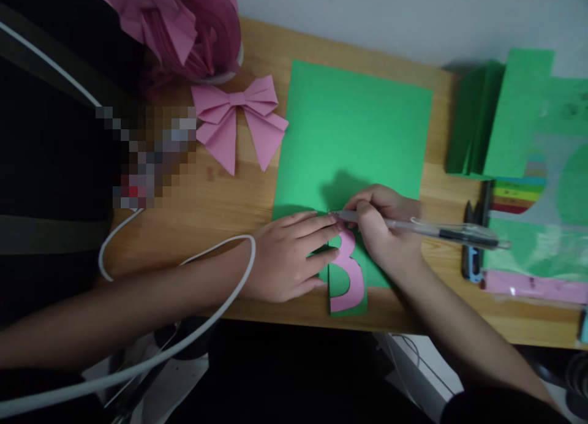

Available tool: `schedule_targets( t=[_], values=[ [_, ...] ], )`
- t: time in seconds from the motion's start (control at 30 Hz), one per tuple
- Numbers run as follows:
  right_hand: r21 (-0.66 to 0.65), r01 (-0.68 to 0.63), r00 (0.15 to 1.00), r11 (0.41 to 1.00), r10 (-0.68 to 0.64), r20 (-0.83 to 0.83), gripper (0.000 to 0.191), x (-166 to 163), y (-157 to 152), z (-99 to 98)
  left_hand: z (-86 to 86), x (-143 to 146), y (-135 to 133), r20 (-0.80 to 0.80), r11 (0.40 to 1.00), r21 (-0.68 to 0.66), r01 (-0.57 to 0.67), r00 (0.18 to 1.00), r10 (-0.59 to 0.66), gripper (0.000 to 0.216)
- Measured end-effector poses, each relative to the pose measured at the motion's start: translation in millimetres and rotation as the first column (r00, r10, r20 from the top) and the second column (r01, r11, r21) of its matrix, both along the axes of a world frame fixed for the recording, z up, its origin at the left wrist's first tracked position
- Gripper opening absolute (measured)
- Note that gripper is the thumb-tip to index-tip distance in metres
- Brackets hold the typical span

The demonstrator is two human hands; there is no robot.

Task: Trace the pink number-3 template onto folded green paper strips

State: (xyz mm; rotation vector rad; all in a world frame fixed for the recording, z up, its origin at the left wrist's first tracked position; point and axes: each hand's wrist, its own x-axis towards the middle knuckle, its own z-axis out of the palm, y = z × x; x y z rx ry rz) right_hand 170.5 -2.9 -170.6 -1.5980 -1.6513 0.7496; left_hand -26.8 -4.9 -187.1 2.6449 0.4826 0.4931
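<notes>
A pink paper cutout (353, 274) with curved lobes lies on a narrow folded green card (340, 283), close to the table's front edge. My left hand (291, 252) is flat, fingers stretched out, its fingertips pressing on the card and the cutout's left side. In my right hand (386, 225) is a clear-barrelled pen (427, 229), gripped near its tip. That tip points left, by my left fingertips at the cutout's upper end; whether it touches the paper is hidden. Beneath both hands spreads a large green paper sheet (358, 130).
A pink paper bow (239, 121) sits left of the sheet, below a bundle of pink paper (184, 32). Folded green cards (514, 117) stand at right, near a blue-and-black cutter (471, 252) and plastic-wrapped paper (519, 246). A white cable (184, 344) crosses my left forearm.
</notes>
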Motion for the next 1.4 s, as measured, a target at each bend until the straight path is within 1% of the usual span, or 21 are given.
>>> schedule_targets(
  t=[0.23, 0.5, 0.83, 1.1, 1.4],
  values=[
    [0.042, 0.008, 0.999, 0.999, -0.009, 0.036, 0.023, 3.2, -0.4, -0.4, -0.5, -0.4, 0.4, -0.011, 0.999, -0.029, 0.016, 1.0, -0.016, 0.036],
    [0.058, -0.014, 0.999, 0.998, 0.011, 0.053, 0.023, 7.1, -2.8, -3.5, 0.6, -2.2, 0.3, -0.025, 0.999, -0.044, 0.023, 0.999, -0.024, 0.037],
    [0.064, -0.002, 0.998, 0.998, -0.002, 0.058, 0.023, 4.9, -6.3, -2.5, -0.1, -1.7, -0.2, -0.028, 0.999, -0.032, 0.022, 0.999, -0.023, 0.038],
    [0.029, 0.008, 0.998, 1.0, -0.01, 0.057, 0.023, 3.2, -5.5, 0.3, 0.0, -1.3, -0.2, -0.024, 0.999, -0.037, 0.023, 0.999, -0.024, 0.037],
    [0.038, 0.022, 0.998, 0.999, -0.024, 0.057, 0.023, 2.8, -8.3, 1.6, 0.8, -2.9, -0.1, -0.051, 0.999, -0.043, 0.031, 0.998, -0.033, 0.037]
  ],
)
